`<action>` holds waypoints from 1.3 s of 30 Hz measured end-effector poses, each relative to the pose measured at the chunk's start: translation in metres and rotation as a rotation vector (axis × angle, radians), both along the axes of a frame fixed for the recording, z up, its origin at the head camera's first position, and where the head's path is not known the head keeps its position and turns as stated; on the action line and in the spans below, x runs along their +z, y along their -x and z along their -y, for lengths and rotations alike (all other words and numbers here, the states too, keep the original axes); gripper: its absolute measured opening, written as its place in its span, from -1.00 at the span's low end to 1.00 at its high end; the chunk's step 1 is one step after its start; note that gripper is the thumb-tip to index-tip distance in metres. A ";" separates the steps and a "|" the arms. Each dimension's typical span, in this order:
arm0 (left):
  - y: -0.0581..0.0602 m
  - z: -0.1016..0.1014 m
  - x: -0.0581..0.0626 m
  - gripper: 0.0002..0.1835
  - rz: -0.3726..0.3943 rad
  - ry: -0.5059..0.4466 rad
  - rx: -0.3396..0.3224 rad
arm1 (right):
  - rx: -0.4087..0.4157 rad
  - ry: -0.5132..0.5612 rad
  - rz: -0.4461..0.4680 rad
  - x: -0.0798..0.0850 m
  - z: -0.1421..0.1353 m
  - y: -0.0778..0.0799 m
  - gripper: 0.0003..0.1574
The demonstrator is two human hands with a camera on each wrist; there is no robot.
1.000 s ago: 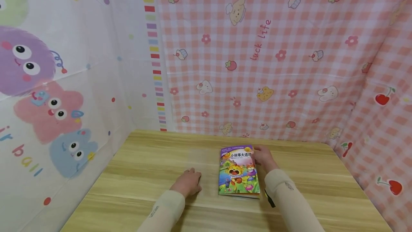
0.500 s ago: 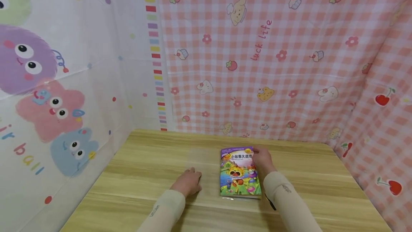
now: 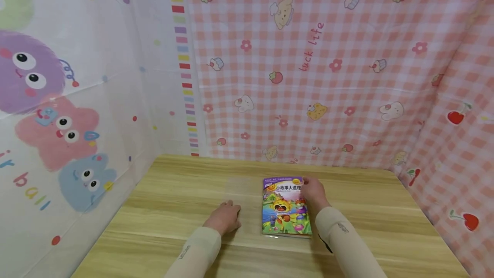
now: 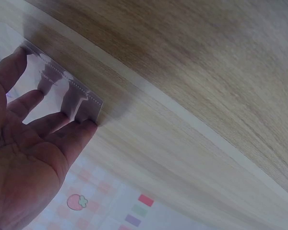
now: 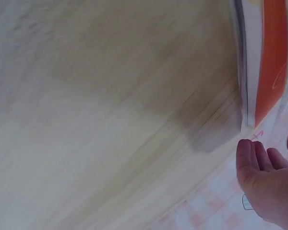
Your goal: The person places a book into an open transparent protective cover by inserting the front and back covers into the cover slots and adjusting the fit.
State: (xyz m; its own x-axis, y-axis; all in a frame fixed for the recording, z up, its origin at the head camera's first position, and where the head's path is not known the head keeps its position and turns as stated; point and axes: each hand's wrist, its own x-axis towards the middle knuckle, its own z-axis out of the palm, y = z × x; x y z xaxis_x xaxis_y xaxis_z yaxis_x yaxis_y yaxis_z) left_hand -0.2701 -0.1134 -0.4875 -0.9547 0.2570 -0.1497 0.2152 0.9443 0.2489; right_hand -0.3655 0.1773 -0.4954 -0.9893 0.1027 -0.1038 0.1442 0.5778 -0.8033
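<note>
A picture book with a colourful cartoon cover and purple top band lies near the table's middle. My right hand holds it by the upper right edge; in the right wrist view, the bent fingers are right at the corner of its pages. Left of the book spreads a clear plastic sheet, with a dotted seam and shiny reflections along its edge in the left wrist view. The fingertips of my left hand rest on this sheet, thumb and fingers spread apart. Part of the sheet shows under the book's lower edge.
The wooden table meets a pink checked cloth at the back and on the right. A white cloth with cartoon figures hangs at left. A black strap shows under the right wrist.
The book's lower edge has come down slightly and the book sits flatter than a second ago. The right hand has shifted slightly with it. The left hand stays in place.
</note>
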 end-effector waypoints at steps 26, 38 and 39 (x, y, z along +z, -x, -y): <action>0.001 0.000 0.000 -0.53 -0.019 0.020 -0.026 | -0.066 -0.011 0.029 0.009 0.000 -0.029 -0.51; 0.003 -0.001 -0.001 -0.51 0.002 0.011 -0.027 | -0.115 0.066 0.060 0.016 0.003 -0.032 -0.53; 0.003 -0.001 -0.001 -0.51 0.001 0.005 -0.026 | -0.117 0.081 0.062 0.017 0.004 -0.031 -0.54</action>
